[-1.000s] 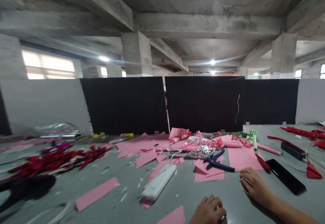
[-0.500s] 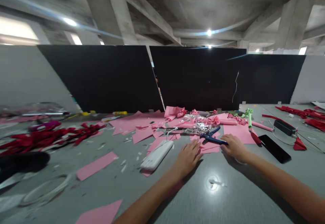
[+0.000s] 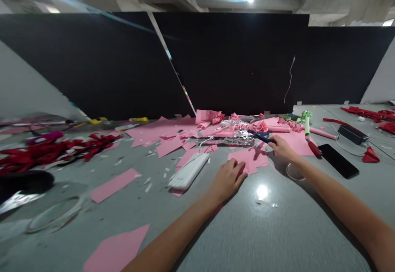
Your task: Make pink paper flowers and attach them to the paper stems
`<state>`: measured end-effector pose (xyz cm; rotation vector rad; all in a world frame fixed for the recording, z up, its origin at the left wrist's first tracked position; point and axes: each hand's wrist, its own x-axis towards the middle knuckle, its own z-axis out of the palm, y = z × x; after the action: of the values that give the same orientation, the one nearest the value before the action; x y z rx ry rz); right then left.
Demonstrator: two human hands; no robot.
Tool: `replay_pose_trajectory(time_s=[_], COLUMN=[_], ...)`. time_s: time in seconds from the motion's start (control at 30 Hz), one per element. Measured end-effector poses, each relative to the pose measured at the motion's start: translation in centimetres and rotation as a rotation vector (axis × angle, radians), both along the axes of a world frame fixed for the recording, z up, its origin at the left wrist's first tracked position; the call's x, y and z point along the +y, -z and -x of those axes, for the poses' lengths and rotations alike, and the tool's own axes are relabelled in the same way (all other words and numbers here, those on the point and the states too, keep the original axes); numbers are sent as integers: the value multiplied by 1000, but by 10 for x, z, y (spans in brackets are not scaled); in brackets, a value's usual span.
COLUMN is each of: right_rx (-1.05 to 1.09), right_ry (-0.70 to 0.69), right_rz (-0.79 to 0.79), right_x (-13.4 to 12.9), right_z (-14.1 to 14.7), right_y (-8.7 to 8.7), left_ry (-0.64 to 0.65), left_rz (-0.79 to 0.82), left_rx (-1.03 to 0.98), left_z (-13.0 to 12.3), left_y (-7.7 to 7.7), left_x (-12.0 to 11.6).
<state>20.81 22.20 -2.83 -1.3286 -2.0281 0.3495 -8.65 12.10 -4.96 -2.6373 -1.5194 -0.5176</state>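
Observation:
My right hand [image 3: 281, 146] grips one end of a dark blue plier-like tool [image 3: 261, 136], which points left over the pink paper and silver foil [image 3: 239, 139]. My left hand [image 3: 227, 178] rests palm down, its fingers somewhat bent and its fingertips at the lower edge of pink paper pieces [image 3: 251, 160]. Nothing shows in its grasp. A white power bank [image 3: 189, 171] with a cable lies left of my left hand. A clear ring of tape [image 3: 295, 172] lies beneath my right wrist.
Right of my right hand lie a black phone [image 3: 338, 161], a red-handled tool [image 3: 314, 148] and a black adapter [image 3: 352, 134]. Red ribbon strips [image 3: 61, 152] cover the left side. A black partition [image 3: 240, 66] stands behind the grey table [image 3: 277, 235].
The view has tilted down. My right hand has lifted the blue tool up and away from my left hand, uncovering more pink paper. My left hand stays by the paper, its fingers more bent.

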Motion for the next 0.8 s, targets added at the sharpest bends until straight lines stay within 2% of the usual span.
replay_pose_trajectory(time_s=[0.17,0.3,0.47,0.6,0.8], right_rx=[63,63,4,-34,-9], right_ry=[1,72,117,117,172], right_rz=[-39,-137,-220,-241,-249], right_x=[-2,-19,-38,-39,-38], right_z=[-5,1,8,9,8], right_y=[-7,2,12,12,13], left_ry=[-16,-8,-29,-14,-33], left_rz=[-13,-1,-20,-39,-63], left_rx=[-31,-38,-31,-31,-64], left_z=[3,2,1,5,15], left_y=[3,1,-8,-11,-7], left_x=[3,4,-8,-15,-12])
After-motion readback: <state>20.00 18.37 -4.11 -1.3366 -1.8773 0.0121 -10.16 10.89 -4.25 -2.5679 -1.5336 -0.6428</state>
